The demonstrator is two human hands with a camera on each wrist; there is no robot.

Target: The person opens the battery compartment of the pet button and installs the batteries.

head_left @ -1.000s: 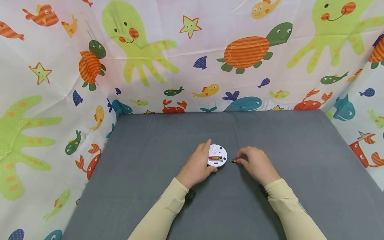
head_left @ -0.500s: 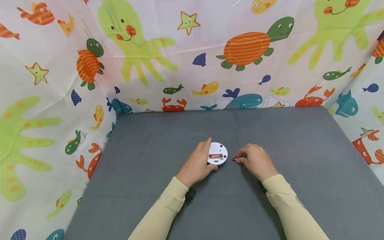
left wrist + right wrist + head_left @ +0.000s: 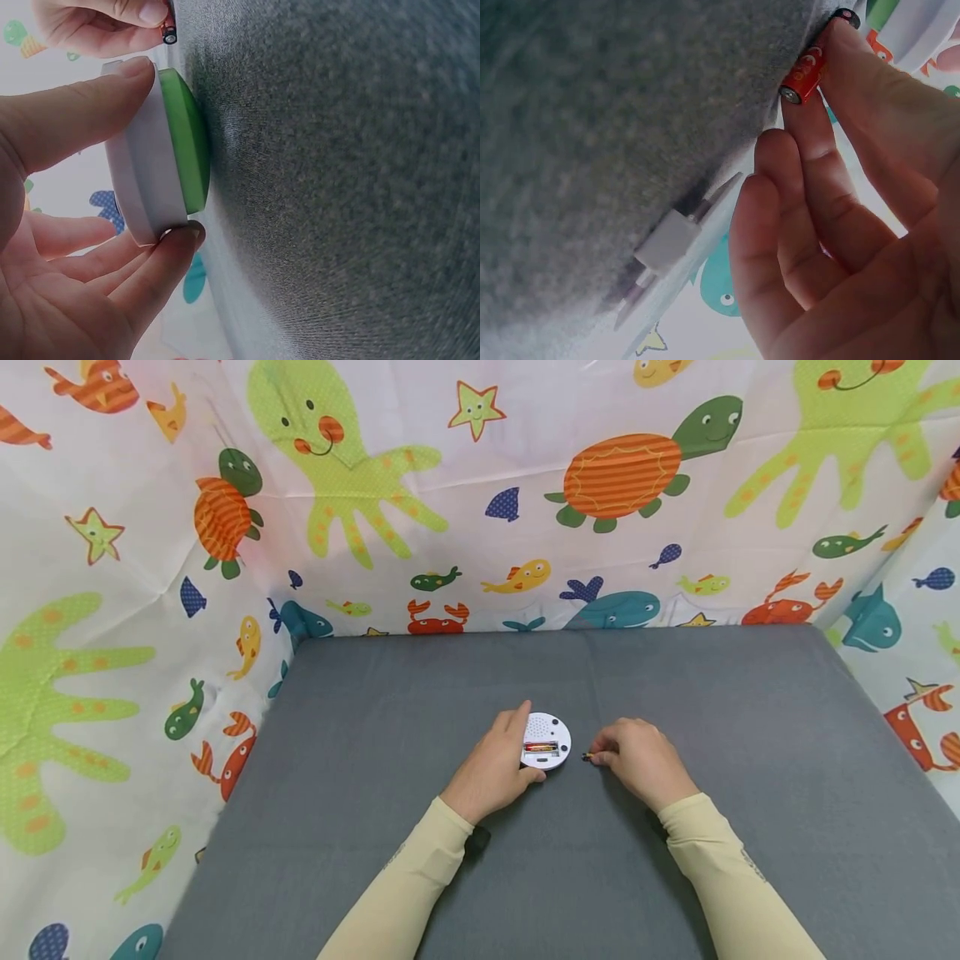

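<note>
My left hand (image 3: 492, 766) grips a round white device (image 3: 553, 727) by its rim, thumb on the near side and fingers on the far side. The device lies face down, its green dome (image 3: 186, 142) toward the table in the left wrist view. Its upturned back has speaker holes and an uncovered battery compartment with a red and gold battery (image 3: 542, 747) in it. Just right of the device, my right hand (image 3: 637, 762) pinches a small red battery with a black end (image 3: 806, 73) between thumb and fingertips, low over the table. The battery is apart from the device.
A grey cloth covers the table (image 3: 420, 693). Near my right fingers, in the right wrist view, lies a small white block with thin ends (image 3: 667, 241); its kind is unclear. Printed sea-animal curtains (image 3: 450, 527) enclose the back and sides.
The battery in my right fingertips has turned a little, and its gold part now shows. My left hand keeps its hold on the device. The head view has shifted slightly.
</note>
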